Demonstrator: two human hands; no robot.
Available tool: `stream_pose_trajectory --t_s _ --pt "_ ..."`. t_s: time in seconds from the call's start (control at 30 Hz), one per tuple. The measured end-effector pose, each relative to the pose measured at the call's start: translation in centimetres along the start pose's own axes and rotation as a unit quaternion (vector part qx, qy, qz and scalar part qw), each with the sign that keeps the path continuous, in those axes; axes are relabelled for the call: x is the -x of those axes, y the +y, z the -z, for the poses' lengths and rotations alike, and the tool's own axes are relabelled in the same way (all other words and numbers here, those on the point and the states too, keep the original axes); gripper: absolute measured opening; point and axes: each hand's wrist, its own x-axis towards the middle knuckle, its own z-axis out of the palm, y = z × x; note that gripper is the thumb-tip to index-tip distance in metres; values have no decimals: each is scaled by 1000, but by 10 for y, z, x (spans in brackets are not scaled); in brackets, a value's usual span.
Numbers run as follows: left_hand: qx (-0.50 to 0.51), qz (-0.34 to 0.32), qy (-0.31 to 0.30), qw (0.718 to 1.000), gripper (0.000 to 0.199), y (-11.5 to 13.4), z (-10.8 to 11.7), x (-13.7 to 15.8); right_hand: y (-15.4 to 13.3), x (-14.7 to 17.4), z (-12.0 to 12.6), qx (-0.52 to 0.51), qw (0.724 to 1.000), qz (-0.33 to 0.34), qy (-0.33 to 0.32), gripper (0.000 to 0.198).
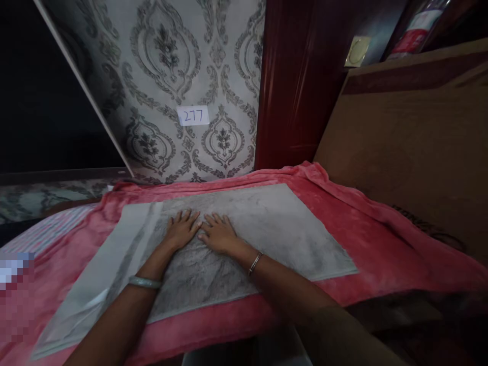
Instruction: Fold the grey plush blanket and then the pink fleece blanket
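Note:
A flat grey-and-white rectangular piece (267,223), which looks like cloth, lies spread on a pink plush blanket (366,254). Pale and darker bands run along its left side, and small wrinkles show around the hands. Pressed flat on its middle-left part is my left hand (182,230), fingers spread, a pale green bangle on the wrist. My right hand (219,234) lies flat just beside it, fingers apart, with a silver bracelet on the wrist. The two hands nearly touch at the thumbs. Neither hand grips anything.
Behind the blanket stands a patterned wall with a paper label (193,116) reading 277. A large dark screen (49,96) is at left. At right are a dark red panel (293,76), a big cardboard box (412,137) and a bottle (417,28). Striped fabric (49,229) lies at left.

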Motion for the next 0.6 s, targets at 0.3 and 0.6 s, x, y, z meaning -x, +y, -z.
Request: stream_pose_trajectory --t_s 0.3,0.6 --pt "-12 8 -7 1000 63 3 -12 2 163 114 34 113 945 -306 20 60" --pt "14 -11 -61 998 63 10 1 9 165 171 52 111 917 -378 60 60"
